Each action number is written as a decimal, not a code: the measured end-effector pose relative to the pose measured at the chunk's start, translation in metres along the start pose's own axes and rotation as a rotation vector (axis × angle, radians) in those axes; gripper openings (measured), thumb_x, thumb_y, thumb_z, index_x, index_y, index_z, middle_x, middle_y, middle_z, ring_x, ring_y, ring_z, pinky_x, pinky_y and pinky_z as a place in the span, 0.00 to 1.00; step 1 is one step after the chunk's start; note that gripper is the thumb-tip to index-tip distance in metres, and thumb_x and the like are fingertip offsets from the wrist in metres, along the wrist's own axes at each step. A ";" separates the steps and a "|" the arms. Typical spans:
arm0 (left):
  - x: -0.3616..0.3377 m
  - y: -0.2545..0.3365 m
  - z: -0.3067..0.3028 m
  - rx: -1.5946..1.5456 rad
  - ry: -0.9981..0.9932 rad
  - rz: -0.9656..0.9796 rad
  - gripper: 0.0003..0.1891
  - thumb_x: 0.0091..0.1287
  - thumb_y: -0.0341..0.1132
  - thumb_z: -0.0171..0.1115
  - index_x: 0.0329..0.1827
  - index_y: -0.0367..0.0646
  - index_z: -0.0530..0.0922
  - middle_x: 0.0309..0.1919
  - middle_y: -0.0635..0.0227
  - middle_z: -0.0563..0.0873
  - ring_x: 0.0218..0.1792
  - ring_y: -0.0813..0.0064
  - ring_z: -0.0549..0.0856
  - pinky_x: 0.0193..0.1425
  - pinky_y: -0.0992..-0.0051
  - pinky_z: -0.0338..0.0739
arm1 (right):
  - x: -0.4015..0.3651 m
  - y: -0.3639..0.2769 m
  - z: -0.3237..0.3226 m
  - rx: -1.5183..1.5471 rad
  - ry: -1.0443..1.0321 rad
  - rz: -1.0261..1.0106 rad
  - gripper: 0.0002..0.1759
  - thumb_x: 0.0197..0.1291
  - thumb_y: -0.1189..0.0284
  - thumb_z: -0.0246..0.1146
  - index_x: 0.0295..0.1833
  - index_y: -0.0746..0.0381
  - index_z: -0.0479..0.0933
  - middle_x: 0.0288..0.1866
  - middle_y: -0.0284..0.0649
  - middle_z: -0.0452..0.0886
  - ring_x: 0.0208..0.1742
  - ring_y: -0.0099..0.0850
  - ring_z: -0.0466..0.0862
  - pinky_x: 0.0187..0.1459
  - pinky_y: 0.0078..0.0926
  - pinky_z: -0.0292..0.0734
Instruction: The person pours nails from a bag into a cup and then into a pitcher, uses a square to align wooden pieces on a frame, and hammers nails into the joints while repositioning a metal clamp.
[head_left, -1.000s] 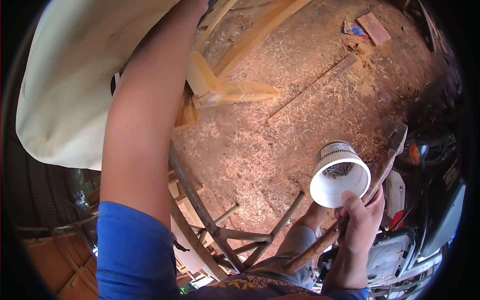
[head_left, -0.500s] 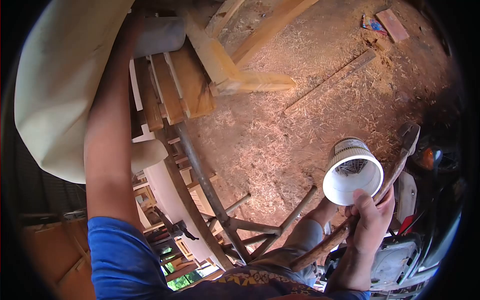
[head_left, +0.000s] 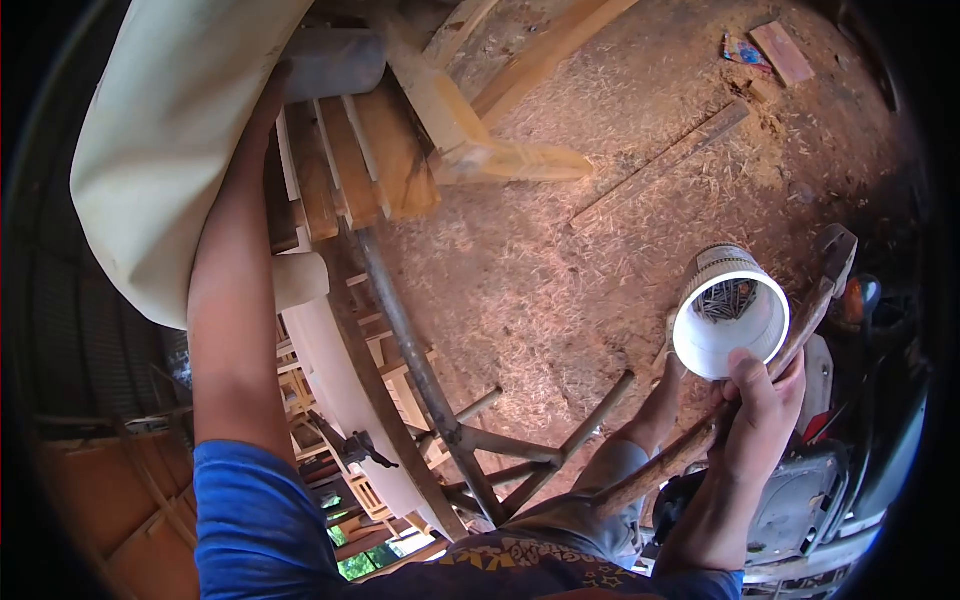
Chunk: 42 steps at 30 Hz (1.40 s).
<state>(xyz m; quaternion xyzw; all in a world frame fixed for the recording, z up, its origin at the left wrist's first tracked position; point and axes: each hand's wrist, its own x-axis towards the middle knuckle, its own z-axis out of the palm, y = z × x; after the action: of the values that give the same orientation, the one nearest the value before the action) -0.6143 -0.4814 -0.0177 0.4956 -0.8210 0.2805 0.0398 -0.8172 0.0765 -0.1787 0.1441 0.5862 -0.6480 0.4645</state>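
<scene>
My right hand [head_left: 765, 400] is closed, gripping a white ribbed tub [head_left: 735, 355] by its rim, thumb inside, along with the wooden handle of a hammer [head_left: 838, 262]. The tub tilts toward me and has many nails [head_left: 725, 300] in it. The hammer's metal head points up and away, while its handle runs down toward my lap. My left arm reaches forward against a large cream curved sheet or roll [head_left: 165, 170]. Only the edge of my left hand [head_left: 272, 100] shows, beside a translucent grey cylinder [head_left: 335, 65]; its fingers are hidden.
Wooden slats [head_left: 345, 165] and an angled timber frame [head_left: 450, 130] stand ahead. A pale board [head_left: 345, 400] with a dark clamp [head_left: 365, 450] and a metal stand [head_left: 415, 330] are closer. Wood shavings cover the dirt floor [head_left: 520, 290]. Part of a motorcycle [head_left: 800, 500] stands at right.
The tub and hammer in my right hand have shifted right and slightly up in view. The cream sheet and my left arm appear farther right, and more nails show in the tub.
</scene>
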 end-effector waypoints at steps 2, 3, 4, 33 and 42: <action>-0.006 0.000 -0.005 0.029 -0.013 0.041 0.15 0.77 0.33 0.64 0.62 0.34 0.84 0.55 0.56 0.90 0.56 0.61 0.89 0.63 0.63 0.83 | -0.001 -0.001 0.000 0.008 -0.007 -0.006 0.21 0.62 0.78 0.69 0.60 0.68 0.73 0.38 0.36 0.82 0.26 0.17 0.77 0.29 0.17 0.75; -0.010 0.000 -0.008 0.046 -0.012 0.067 0.15 0.77 0.33 0.64 0.62 0.35 0.84 0.55 0.56 0.90 0.56 0.61 0.89 0.63 0.63 0.83 | -0.001 -0.001 0.000 0.016 -0.025 0.006 0.21 0.63 0.78 0.68 0.60 0.68 0.73 0.37 0.36 0.82 0.26 0.17 0.77 0.29 0.17 0.75; -0.015 0.002 -0.010 0.063 -0.014 0.091 0.15 0.77 0.33 0.64 0.62 0.35 0.84 0.55 0.56 0.90 0.56 0.61 0.89 0.63 0.63 0.83 | -0.001 0.000 -0.001 0.022 -0.040 0.019 0.20 0.63 0.78 0.68 0.59 0.68 0.73 0.37 0.35 0.81 0.26 0.17 0.77 0.29 0.17 0.76; -0.262 0.124 -0.163 -0.615 0.150 1.019 0.12 0.46 0.35 0.73 0.36 0.54 0.84 0.39 0.77 0.86 0.35 0.79 0.84 0.41 0.76 0.80 | -0.005 0.005 0.005 -0.100 0.002 -0.050 0.16 0.62 0.80 0.65 0.56 0.67 0.75 0.34 0.33 0.78 0.26 0.18 0.74 0.30 0.20 0.75; -0.273 0.115 -0.174 -0.616 0.151 0.993 0.12 0.48 0.34 0.73 0.37 0.54 0.84 0.41 0.78 0.86 0.35 0.80 0.83 0.40 0.77 0.79 | -0.004 0.008 0.005 -0.130 0.016 -0.053 0.15 0.62 0.79 0.65 0.54 0.66 0.75 0.29 0.31 0.76 0.22 0.18 0.72 0.27 0.19 0.72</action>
<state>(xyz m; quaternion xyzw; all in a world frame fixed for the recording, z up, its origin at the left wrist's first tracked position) -0.6096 -0.1375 -0.0140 -0.0037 -0.9933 0.0489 0.1042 -0.8073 0.0749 -0.1793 0.1034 0.6344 -0.6193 0.4509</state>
